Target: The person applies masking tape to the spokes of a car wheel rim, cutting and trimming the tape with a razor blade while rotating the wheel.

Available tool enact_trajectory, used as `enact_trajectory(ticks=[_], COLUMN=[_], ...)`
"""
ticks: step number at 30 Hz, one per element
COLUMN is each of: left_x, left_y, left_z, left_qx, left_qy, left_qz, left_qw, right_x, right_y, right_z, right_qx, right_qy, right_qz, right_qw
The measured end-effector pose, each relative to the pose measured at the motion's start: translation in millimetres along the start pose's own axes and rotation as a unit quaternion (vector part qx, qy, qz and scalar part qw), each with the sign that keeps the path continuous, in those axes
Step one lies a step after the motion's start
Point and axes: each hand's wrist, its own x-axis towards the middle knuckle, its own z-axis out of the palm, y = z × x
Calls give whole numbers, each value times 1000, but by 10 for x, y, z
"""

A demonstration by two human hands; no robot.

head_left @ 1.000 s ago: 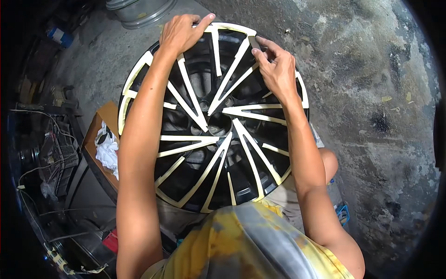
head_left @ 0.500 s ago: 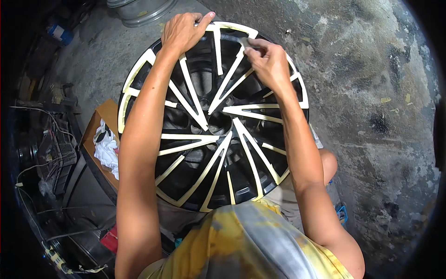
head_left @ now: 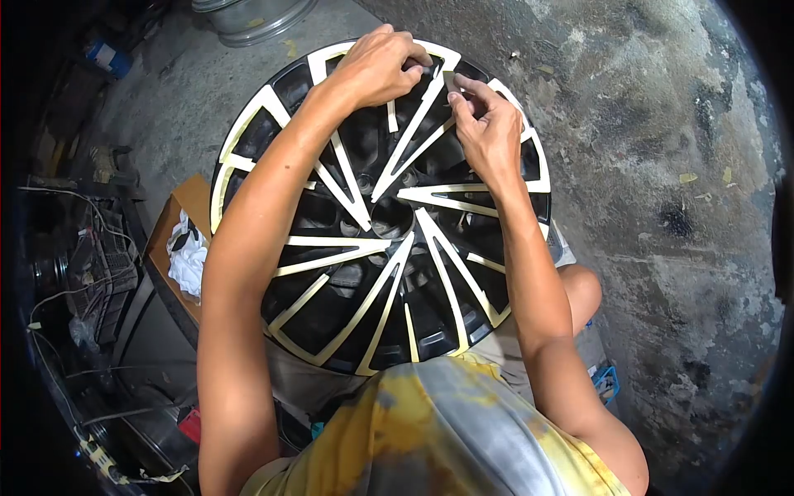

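Observation:
A black wheel rim [head_left: 289, 87] lies face up in front of me, its spokes and outer edge lined with strips of pale yellow masking tape [head_left: 451, 273]. At the far edge, my left hand [head_left: 385, 68] rests over the rim with its fingers curled and thumb drawn in; whatever they pinch is hidden. My right hand [head_left: 490, 124] is just to the right of it, above the taped spoke. Between its thumb and fingers is a small flat dark-grey piece [head_left: 450, 81], too small to identify surely. The two hands are apart.
A cardboard box [head_left: 188, 198] with crumpled white cloth [head_left: 188, 263] stands at the left. Another silver wheel [head_left: 252, 21] lies at the top. Cables and dark clutter fill the left side. Tape scraps [head_left: 688, 178] dot the stained concrete floor at right.
My left hand has moved right along the far edge, and its fingers have curled in. My right hand has shifted slightly down and right, with the small flat piece still held.

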Motion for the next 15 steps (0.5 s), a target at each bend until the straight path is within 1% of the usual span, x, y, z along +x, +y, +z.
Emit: enact_trajectory(ticks=[2,5,9,13,15], left_x=[7,20,63,74,118], left_y=[-29,-109,-139,-141,-136], left_z=[-3,30,13,19,15], left_qx=[-9,-20,-22,-16,-21], left_qy=[-4,-10,-24,-35,-57], left_qz=[2,8,10,7,-7], left_qw=[1000,1000,999,999,998], right_x=[25,77,50,85,117], right_y=[-13,-55,-52,-20,25], right_z=[9,-7,38,103,201], right_qx=[19,7,-23,-28,-13], right_qy=[-2,5,-12,-30,-38], right_qz=[11,-10,-42,-21,-14], right_qw=[1000,1000,999,999,999])
